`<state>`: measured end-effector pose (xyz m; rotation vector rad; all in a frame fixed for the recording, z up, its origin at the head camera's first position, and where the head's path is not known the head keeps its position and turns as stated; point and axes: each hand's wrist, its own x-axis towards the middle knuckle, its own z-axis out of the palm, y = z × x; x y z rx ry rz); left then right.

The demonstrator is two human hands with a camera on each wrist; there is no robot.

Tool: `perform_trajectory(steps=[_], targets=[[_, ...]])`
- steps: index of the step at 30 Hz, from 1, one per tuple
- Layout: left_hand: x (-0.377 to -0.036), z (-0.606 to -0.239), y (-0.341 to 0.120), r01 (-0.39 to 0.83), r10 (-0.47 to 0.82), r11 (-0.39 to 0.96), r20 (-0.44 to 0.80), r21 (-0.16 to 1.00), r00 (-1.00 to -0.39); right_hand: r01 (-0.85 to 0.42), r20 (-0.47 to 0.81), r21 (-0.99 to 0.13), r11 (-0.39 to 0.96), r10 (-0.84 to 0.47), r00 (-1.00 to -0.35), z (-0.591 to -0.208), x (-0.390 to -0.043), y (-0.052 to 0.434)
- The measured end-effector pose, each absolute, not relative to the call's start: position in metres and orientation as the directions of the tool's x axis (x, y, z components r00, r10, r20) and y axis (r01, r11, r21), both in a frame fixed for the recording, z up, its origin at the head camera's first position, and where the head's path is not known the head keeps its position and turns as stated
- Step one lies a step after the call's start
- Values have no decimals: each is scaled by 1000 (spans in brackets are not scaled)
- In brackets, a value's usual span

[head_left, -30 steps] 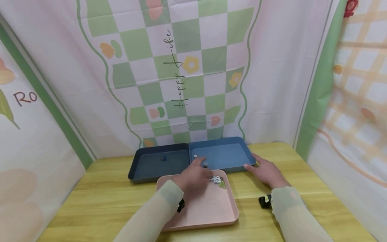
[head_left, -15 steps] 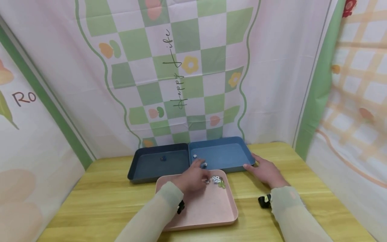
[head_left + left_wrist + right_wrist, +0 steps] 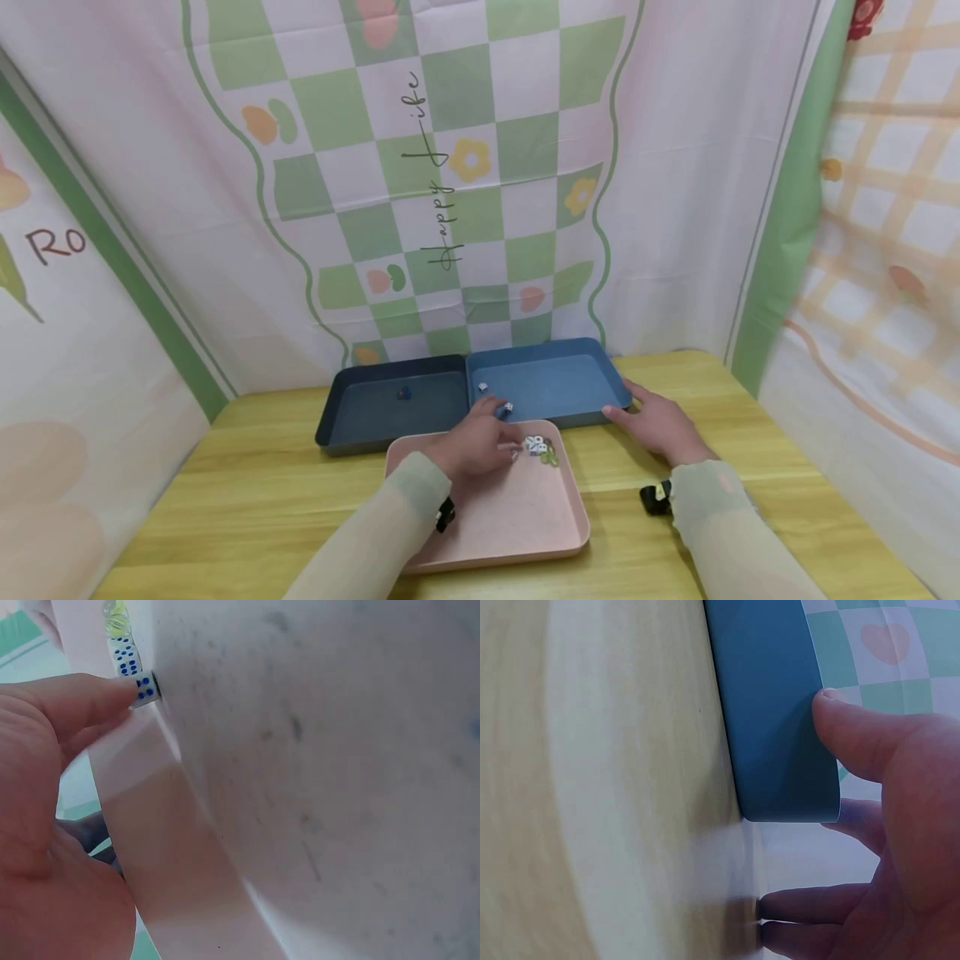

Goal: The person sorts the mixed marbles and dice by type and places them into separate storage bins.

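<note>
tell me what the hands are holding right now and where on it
The left hand pinches a small white die with blue pips at its fingertips, over the pink tray. The right hand holds nothing; its thumb rests against the blue tray at the corner.

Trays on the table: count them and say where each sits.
3: the dark blue tray at back left, the lighter blue tray beside it on the right, and the pink tray in front.

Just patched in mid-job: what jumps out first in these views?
The left hand pinches a white die with blue pips at the far edge of the pink tray, where more dice cluster. Beyond it stand two blue trays side by side, and the right hand touches the near right corner of the lighter blue tray.
</note>
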<state>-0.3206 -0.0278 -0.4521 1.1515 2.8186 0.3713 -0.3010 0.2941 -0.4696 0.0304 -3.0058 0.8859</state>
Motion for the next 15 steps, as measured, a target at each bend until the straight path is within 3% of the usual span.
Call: perform_trajectory(steps=[5, 15], targets=[[-321, -451, -29, 684, 702, 695, -5, 222, -712, -21, 10, -541, 841, -19, -1000, -469, -301, 294], [-320, -450, -29, 652, 685, 702, -22, 286, -728, -16, 1, -544, 839, -19, -1000, -468, -301, 294]])
